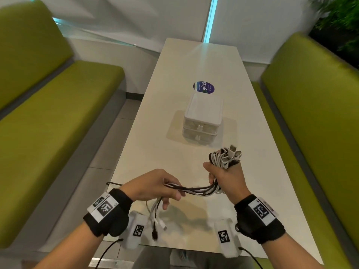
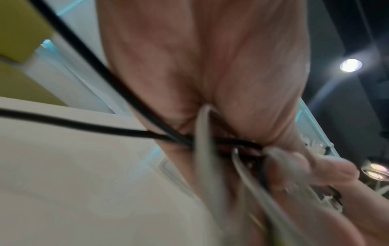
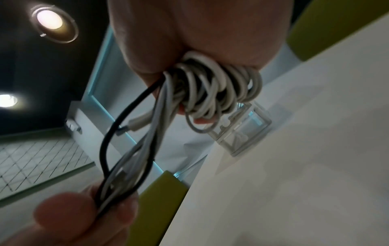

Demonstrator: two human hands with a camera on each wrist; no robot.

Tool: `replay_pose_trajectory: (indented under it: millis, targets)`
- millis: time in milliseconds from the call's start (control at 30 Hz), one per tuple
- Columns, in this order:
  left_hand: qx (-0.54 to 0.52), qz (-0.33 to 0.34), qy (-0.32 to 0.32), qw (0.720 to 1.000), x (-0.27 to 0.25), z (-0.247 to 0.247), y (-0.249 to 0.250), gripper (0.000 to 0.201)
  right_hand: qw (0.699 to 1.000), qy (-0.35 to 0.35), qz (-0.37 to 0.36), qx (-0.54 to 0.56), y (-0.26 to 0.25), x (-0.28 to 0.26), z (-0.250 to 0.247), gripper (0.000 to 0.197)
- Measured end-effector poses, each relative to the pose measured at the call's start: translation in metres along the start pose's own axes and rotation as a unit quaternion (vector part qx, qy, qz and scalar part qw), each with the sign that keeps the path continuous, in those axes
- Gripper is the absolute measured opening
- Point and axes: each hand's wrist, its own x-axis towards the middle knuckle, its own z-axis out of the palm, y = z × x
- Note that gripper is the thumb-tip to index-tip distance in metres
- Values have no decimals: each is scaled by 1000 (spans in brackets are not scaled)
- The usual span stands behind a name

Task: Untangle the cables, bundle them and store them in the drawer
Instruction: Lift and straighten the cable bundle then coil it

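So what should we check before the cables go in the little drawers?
1. Right hand grips the coiled cables: ok.
2. Left hand holds the loose strands: ok.
3. All cable wound up: not ok, plug ends dangle below the left hand.
4. Bundle tied: cannot tell.
5. Drawer box open: not ok, both drawers look closed.
6. Table free in front of the box: ok.

I counted two hands, one drawer unit point(image 1: 202, 121) of two stacked drawers, one round sticker point(image 1: 203, 87) just behind it, two green benches flanking it.
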Motion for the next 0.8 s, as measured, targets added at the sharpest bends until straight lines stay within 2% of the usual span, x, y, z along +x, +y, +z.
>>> replay_pose_trajectory:
  millis: [67,167,300,400,533,567,633,667,733,800]
  targets:
    - [3,8,10,1000,1,-1,-1,16,1000,2,-13,-24,1,-1,-1,38]
    - [105,20,29,994,6,1,-3,17,998,-2,-30,-52,4,-2,1,36]
    - [323,69,35,943,14,5,-2,20,993,-53,-37,-95,4,-3,10,34]
    - [398,100,56,910,19,7,5,18,982,-112,-34,-149,-3,-3,17,30]
    - [358,151,103,916,22,8,7,17,970,-187,-57,-147,-12,-4,20,27]
    - [335,177,126,917,22,8,5,15,971,-201,-45,-117,-13,-5,21,24]
    - [297,210,152,919,20,10,3,11,975,-213,-1,-63,-14,-8,22,32]
    - [283,213,156,922,20,10,3,11,974,-220,14,-44,-13,-9,22,28]
    - [258,210,167,928,20,11,4,13,968,-247,-4,-40,-18,-12,24,11]
    - [253,211,191,925,20,12,3,18,964,-262,-6,-47,-21,-13,25,12]
